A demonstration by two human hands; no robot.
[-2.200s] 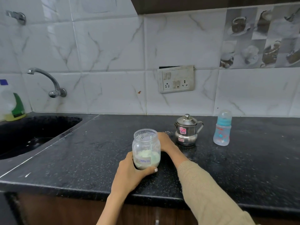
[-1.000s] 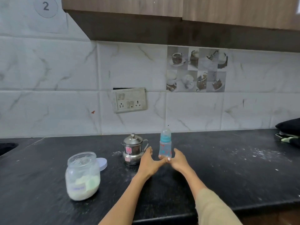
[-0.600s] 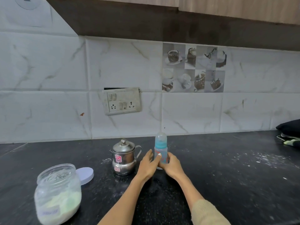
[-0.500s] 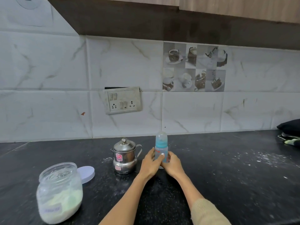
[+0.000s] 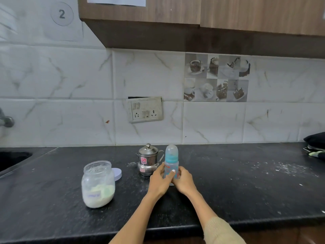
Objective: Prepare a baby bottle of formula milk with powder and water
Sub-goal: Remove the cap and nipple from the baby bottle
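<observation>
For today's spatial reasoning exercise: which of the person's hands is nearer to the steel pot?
Left. The left hand grips the baby bottle on the side facing the steel pot, almost beside the pot. The right hand holds the bottle's far side, farther from the pot.

A black speckled stone worktop (image 5: pixel 246 187) runs the full width, dusted with white specks toward the right. Behind it rises a wall of white marble-look tiles (image 5: pixel 56 120), one panel printed with cups and desserts (image 5: pixel 217 77). A grimy switch-and-socket plate (image 5: pixel 145 110) sits mid-wall. Wood-grain cabinets (image 5: pixel 193 9) hang overhead. A dark sink (image 5: pixel 12 159) lies far left.
</observation>
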